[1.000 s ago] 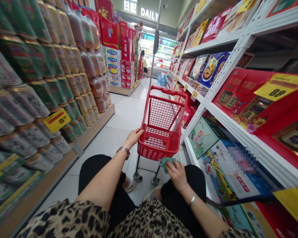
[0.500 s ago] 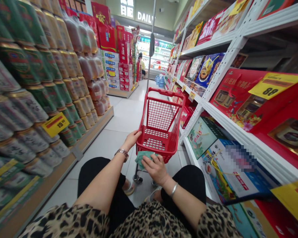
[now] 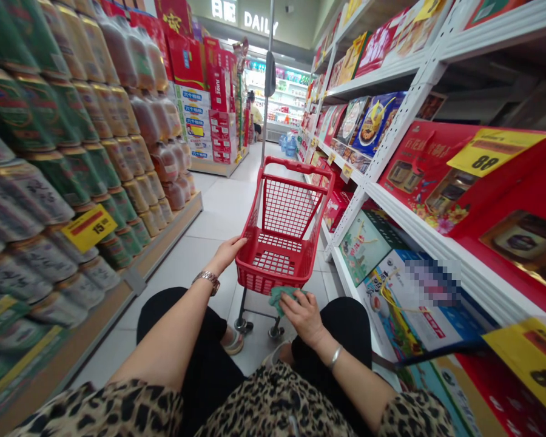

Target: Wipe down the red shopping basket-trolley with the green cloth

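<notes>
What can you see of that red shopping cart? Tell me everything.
The red shopping cart looks mostly plastic, with a gridded basket, a handlebar, metal-looking legs and small wheels; a pole rises at its far left corner. It stands upright on the tiled floor. The left hand holds its left side; the right hand has a green cloth at its near lower edge.

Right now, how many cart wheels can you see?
2: left wheel and right wheel, both below the near end of the basket. Others may be hidden.
</notes>
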A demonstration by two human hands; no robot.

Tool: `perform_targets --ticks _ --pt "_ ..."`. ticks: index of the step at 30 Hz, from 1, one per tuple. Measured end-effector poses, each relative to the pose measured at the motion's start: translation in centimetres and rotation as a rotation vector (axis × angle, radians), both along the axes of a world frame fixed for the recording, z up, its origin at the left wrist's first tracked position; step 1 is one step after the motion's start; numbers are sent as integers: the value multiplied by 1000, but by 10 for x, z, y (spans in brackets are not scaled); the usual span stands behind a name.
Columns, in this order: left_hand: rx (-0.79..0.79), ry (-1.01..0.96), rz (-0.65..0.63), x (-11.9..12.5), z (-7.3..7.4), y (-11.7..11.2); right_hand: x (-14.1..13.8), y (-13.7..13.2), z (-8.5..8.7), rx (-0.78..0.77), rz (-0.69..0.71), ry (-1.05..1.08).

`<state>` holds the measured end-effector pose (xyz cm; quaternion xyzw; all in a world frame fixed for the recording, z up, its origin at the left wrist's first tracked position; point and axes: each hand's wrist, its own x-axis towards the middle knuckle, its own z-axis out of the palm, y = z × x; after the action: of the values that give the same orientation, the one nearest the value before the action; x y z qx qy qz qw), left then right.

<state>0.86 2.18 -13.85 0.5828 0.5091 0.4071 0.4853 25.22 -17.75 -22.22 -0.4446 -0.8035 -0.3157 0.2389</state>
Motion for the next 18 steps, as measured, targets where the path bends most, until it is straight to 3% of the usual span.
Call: perform_targets --ticks 5,9,13,18 --pt "-3 -19 -6 1 0 0 48 -20 -1 -30 -112 78" --pt "-8 -27 -15 1 1 -2 64 -26 24 41 -147 186" --pt "-12 -42 -49 -1 6 -5 48 -25 55 81 -87 254" --pt "-94 -59 -97 -1 16 -8 12 -25 82 172 22 376"
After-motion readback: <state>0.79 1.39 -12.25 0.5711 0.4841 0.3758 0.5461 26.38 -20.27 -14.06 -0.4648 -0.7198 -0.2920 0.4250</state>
